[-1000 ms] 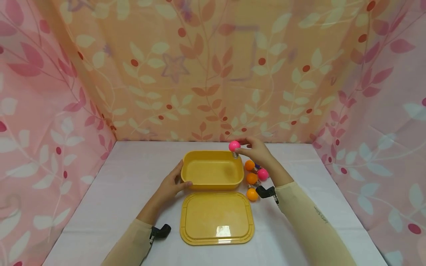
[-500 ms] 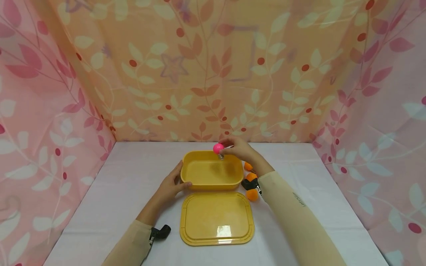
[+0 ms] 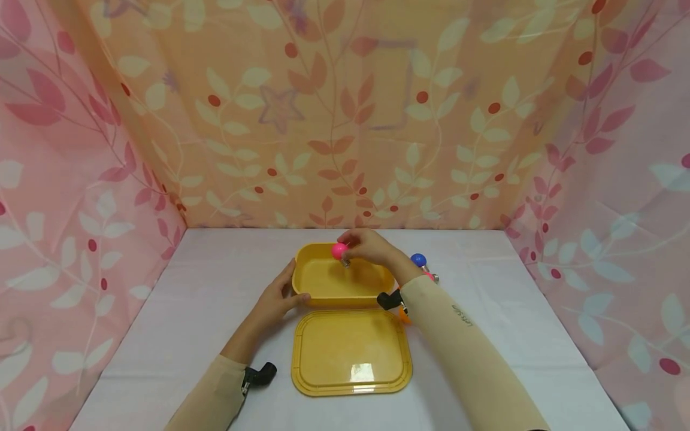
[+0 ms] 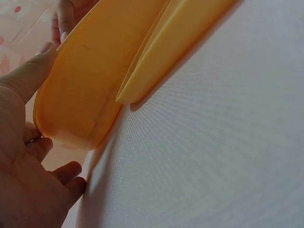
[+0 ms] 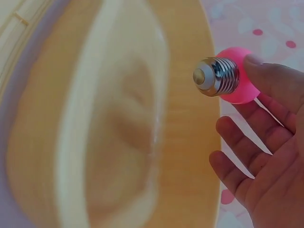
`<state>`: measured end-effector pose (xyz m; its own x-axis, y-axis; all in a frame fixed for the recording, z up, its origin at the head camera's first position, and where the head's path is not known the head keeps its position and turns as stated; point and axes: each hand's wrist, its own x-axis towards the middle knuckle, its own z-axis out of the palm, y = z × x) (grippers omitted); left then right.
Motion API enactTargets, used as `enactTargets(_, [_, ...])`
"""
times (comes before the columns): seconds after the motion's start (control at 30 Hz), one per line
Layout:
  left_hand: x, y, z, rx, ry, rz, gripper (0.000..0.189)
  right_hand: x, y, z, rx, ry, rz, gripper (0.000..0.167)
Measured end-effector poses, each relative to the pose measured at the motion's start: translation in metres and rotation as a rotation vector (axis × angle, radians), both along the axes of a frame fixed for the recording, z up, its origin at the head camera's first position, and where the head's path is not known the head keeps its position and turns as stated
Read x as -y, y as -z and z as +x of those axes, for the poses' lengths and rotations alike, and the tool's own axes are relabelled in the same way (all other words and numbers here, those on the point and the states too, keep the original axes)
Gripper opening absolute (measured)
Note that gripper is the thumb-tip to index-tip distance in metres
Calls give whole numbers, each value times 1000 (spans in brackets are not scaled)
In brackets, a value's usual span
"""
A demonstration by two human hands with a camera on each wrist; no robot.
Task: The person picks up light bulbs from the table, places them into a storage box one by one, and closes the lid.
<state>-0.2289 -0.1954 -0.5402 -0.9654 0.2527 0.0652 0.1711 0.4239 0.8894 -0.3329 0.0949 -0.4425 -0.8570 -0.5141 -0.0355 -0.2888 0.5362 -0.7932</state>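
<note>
My right hand (image 3: 368, 246) pinches a pink light bulb (image 3: 339, 250) over the yellow plastic box (image 3: 312, 287). In the right wrist view the bulb's silver screw base (image 5: 221, 76) points away from the thumb, toward the box's inside. At the box's left end, my left hand (image 3: 277, 299) grips the wall, thumb at the front rim. The left wrist view shows its fingers (image 4: 42, 147) bent around that end. The yellow lid (image 3: 351, 353) lies flat just in front of the box.
Right of the box lie a blue bulb (image 3: 418, 260), a mostly hidden pink bulb (image 3: 429, 276) and an orange bulb (image 3: 404, 315), partly behind the right forearm. A patterned cloth (image 3: 345, 120) stands behind the white table (image 3: 226, 257).
My right hand has carried the pink bulb leftward from the box's right end and somewhat lower over its inside. The left hand keeps its place. The blue bulb shows more fully now.
</note>
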Motion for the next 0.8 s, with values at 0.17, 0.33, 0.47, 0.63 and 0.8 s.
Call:
enactTargets(0.17, [0,0,-1,6,-10,-15,104,1,7,-1,2,-2,38,37])
enactTargets(0.33, [-1,0,0,1,-9,-16,104,1,9,-1,7,-19,59,38])
enactTargets(0.47, [-1,-1,1,2,-12,-6,103,-1,8,-2,-18,-53,74,42])
enactTargets(0.63, [-1,-1,1,1,-13,-2,102,-9,-3,6,-72,-63,57,40])
enactTargets(0.8, [-1,1,0,-14,-10,-2,102,-25,-17,23,-100,-24,-9,36])
